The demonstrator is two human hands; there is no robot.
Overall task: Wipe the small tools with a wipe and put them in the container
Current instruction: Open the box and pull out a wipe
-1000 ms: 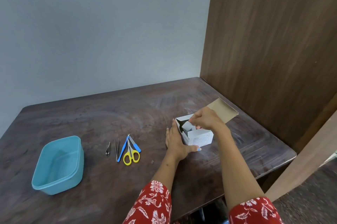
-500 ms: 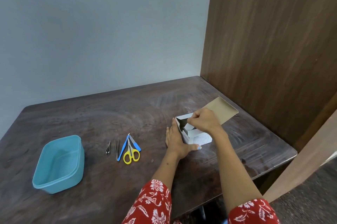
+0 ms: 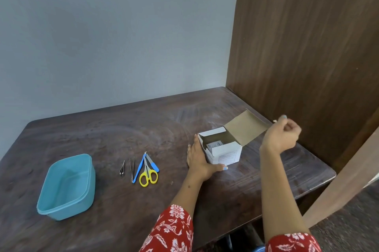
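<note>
The table (image 3: 143,128) carries everything. The tub (image 3: 65,188), light rigid plastic, sits open at the left, well apart from the box (image 3: 223,152). The box looks like light card, so it would slide; the left hand (image 3: 200,161) lies flat against its side, steadying it. The right hand (image 3: 282,134) is raised beside the flap, fingers curled; whether it pinches a wipe I cannot tell. Between tub and box lie scissors (image 3: 148,171), tweezers (image 3: 132,168) and other thin, stiff, slippery tools, best pinched mid-length. Nothing blocks them.

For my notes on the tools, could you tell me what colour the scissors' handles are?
Yellow: the scissors have yellow handle loops, clear in the head view.
</note>
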